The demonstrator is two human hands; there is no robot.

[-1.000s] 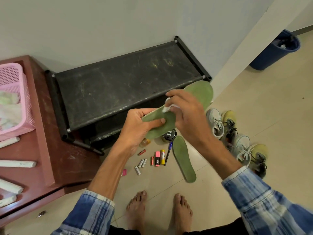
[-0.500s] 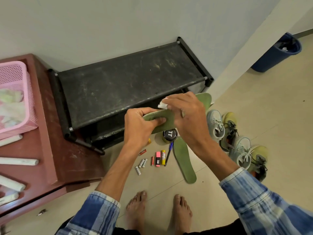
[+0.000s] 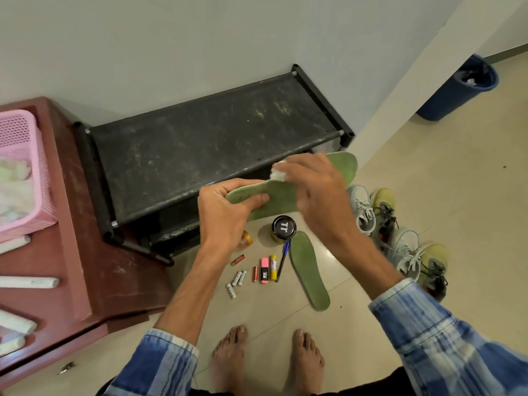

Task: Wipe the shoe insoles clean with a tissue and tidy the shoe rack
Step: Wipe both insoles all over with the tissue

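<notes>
Head view: the left hand grips the heel end of a green insole, its fingers curled round the far edge and the thumb pressed on the top face. The right hand is smeared with motion; its fingers look bent round a wad of white tissue, which it holds against the insole's far edge near the middle. How tightly they close is lost in the blur.

A second ago the insole's toe end tipped up toward the shoe rack. It has since dropped to lie nearly level over the rack's front rail, and the tissue has kept to much the same stretch while the hand rubs. That looks like wiping mid-stroke, with this insole not yet finished.

A second insole lies flat on the floor in front of the bare feet, just beside a pen, and does not appear to have moved. Likely it is next.

A black-lidded jar, batteries and a pink highlighter are also scattered on the floor, with the shoes to the right, so the tidying seems not yet begun. A pink basket sits on the table at left.
</notes>
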